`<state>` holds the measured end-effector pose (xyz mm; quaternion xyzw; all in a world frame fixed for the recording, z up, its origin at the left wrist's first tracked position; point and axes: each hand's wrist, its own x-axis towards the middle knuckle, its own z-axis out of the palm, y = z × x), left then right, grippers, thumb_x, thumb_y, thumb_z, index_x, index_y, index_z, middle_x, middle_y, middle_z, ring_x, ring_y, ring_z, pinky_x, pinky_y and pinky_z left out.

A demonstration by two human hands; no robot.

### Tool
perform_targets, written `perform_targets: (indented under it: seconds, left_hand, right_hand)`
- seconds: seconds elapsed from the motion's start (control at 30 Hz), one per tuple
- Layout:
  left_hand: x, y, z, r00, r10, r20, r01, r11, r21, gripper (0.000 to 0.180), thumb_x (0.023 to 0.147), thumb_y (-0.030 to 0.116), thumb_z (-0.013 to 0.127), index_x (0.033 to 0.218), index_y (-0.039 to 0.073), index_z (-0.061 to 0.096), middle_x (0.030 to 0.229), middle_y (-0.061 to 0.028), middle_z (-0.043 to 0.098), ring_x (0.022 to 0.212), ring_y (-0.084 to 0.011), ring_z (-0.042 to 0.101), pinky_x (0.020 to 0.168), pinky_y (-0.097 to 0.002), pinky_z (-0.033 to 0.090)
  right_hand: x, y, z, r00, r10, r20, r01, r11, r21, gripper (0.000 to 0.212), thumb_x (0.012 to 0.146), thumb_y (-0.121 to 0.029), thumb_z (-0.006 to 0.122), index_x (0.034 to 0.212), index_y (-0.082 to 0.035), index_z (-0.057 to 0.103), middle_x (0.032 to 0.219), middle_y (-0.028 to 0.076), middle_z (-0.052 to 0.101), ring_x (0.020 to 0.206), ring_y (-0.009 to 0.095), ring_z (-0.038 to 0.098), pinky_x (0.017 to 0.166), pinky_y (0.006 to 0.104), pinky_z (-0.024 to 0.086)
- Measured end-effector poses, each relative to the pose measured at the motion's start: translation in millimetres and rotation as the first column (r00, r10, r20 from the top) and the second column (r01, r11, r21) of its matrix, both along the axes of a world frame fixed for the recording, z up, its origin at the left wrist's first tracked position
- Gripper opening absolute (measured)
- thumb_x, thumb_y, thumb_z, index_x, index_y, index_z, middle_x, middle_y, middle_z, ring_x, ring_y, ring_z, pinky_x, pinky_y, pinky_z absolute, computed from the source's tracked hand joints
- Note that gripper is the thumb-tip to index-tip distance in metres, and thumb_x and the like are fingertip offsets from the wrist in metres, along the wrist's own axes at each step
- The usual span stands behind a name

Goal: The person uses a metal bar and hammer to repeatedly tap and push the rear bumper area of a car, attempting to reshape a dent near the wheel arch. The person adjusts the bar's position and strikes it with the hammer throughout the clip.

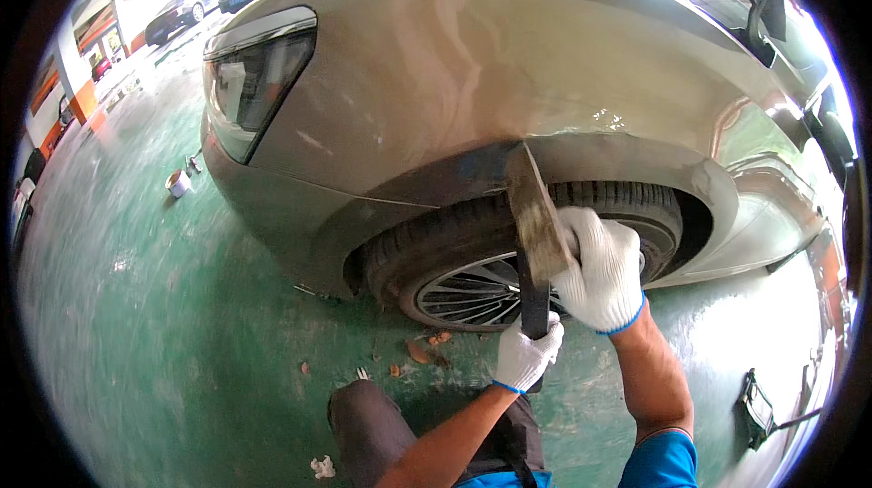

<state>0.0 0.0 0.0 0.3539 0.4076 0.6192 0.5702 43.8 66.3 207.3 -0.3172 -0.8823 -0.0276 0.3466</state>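
Note:
A bronze-coloured car fender fills the view ahead of me, with dull, dark patches along the wheel arch. My right hand, in a white knit glove with a blue cuff, is closed on a long, flat, worn tan-grey strip. The strip's upper end meets the arch edge. Lower down, my left hand, gloved alike, is wrapped round a narrow black bar that rises behind the strip; whether the two are joined I cannot tell. Behind both hands are the tyre and spoked rim.
The headlight is at the left. A small white tub stands on the green floor. Dry leaves lie below the wheel, crumpled paper near my knee. A black object sits at lower right.

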Motion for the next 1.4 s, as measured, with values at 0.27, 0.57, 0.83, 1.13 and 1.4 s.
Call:
perform_targets:
  seconds: [0.27,0.57,0.83,1.13,1.4]
  left_hand:
    - [1.4,4.0,-13.6,0.998,0.045,-0.051,-0.041,0.997,0.065,0.014,0.088,0.011,0.077,0.092,0.002,0.068,0.069,-0.0043,0.068,0.056,-0.0116,0.063,0.052,-0.0293,0.05]
    - [-0.8,-0.4,9.1,1.0,0.024,-0.013,-0.024,1.0,-0.007,0.007,0.091,0.004,0.073,0.095,-0.001,0.07,0.069,-0.0028,0.067,0.054,-0.0093,0.061,0.051,-0.0262,0.048]
    - [0.0,-1.8,-2.4,1.0,0.003,0.002,-0.003,1.0,0.0,0.01,0.09,0.003,0.074,0.096,-0.004,0.07,0.072,-0.005,0.068,0.058,-0.01,0.062,0.052,-0.0273,0.049]
    - [-6.9,-0.2,-20.0,0.794,0.203,-0.572,-0.003,0.944,0.33,0.011,0.09,0.004,0.074,0.099,-0.001,0.07,0.07,-0.0034,0.065,0.057,-0.0097,0.06,0.052,-0.0269,0.049]
    - [-3.9,-2.6,14.0,0.976,0.016,-0.218,-0.028,0.998,-0.052,0.053,0.089,0.017,0.08,0.135,-0.001,0.062,0.073,0.0015,0.066,0.065,-0.005,0.06,0.062,-0.0253,0.05]
  right_hand:
    - [1.8,3.5,-3.6,0.994,0.092,-0.061,-0.086,0.992,0.092,0.033,0.075,-0.03,0.084,0.09,-0.005,0.067,0.066,0.014,0.066,0.056,0.034,0.067,0.051,0.0413,0.051]
    - [13.9,6.9,-4.8,0.991,0.044,-0.124,-0.037,0.998,0.056,0.036,0.08,-0.031,0.081,0.093,-0.002,0.065,0.064,0.017,0.063,0.056,0.037,0.066,0.051,0.0416,0.052]
    - [18.2,4.4,-13.8,0.978,0.073,-0.197,-0.07,0.997,0.021,0.037,0.08,-0.033,0.082,0.091,-0.002,0.065,0.061,0.018,0.061,0.056,0.037,0.066,0.05,0.0419,0.051]
    - [47.6,-5.2,-29.9,0.982,0.122,-0.147,-0.128,0.991,-0.033,0.031,0.077,-0.028,0.081,0.092,-0.005,0.067,0.062,0.013,0.06,0.056,0.035,0.064,0.054,0.0415,0.052]
    - [168.9,-91.0,-303.9,0.683,-0.725,0.086,0.602,0.492,-0.63,0.023,0.085,-0.026,0.071,0.087,-0.006,0.06,0.072,0.02,0.067,0.068,0.042,0.066,0.062,0.0482,0.052]
